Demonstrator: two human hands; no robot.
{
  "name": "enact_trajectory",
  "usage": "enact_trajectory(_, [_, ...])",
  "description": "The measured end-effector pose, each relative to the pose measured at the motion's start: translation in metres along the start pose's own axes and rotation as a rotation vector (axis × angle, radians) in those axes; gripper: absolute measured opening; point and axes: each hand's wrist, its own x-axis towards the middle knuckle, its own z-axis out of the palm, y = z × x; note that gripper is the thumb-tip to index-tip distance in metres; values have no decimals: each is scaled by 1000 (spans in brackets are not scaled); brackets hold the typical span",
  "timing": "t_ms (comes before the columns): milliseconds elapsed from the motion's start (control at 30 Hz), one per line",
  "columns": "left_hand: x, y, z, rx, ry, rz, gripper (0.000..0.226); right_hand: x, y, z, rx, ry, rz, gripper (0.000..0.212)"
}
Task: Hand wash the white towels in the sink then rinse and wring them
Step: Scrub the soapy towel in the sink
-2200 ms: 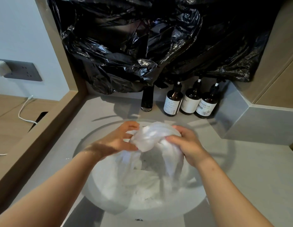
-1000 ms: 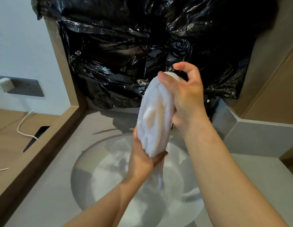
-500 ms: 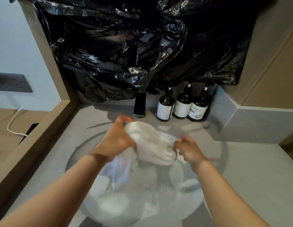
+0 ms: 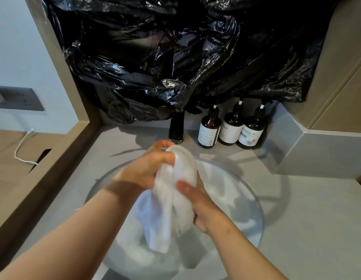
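Observation:
A wet white towel (image 4: 171,201) hangs bunched between both hands above the round sink (image 4: 254,201). My left hand (image 4: 147,168) grips its upper end from the left, fingers curled over the top. My right hand (image 4: 203,207) grips the lower middle from the right, fingers wrapped round the roll. The towel's loose tail (image 4: 157,237) droops toward the foamy water in the bowl. More white cloth (image 4: 226,190) lies under the water at the far right of the sink.
A dark tap (image 4: 176,128) stands behind the sink, with three brown pump bottles (image 4: 230,128) to its right. Black plastic sheeting (image 4: 175,57) covers the wall above. A wooden ledge (image 4: 54,164) borders the grey counter (image 4: 317,219) on the left.
Half a second ago the towel lay stretched sideways between the hands. Now the hands have come closer together and the towel stands more upright, left hand on top, right hand below.

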Motion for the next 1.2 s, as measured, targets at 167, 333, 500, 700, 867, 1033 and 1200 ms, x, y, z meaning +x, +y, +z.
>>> enact_trajectory(167, [2,-5,14,-138,-44,-37,28,10,13,-6,501,192,287,63])
enact_trajectory(333, [-8,-30,10,250,14,142,26,1,9,-17,686,203,313,46])
enact_trajectory(500, [-13,-46,5,661,141,358,45,-4,12,-12,619,257,390,52])
enact_trajectory(700, [-13,-44,6,660,115,76,54,2,4,-9,671,325,367,57])
enact_trajectory(867, [-24,-53,8,51,-187,-100,71,10,5,-12,605,404,302,50])
enact_trajectory(1033, [-28,-60,18,-9,-210,-126,68,28,18,-17,292,630,280,93])
enact_trajectory(1200, [-31,-67,16,-66,-159,-263,60,29,8,-23,187,443,300,62])
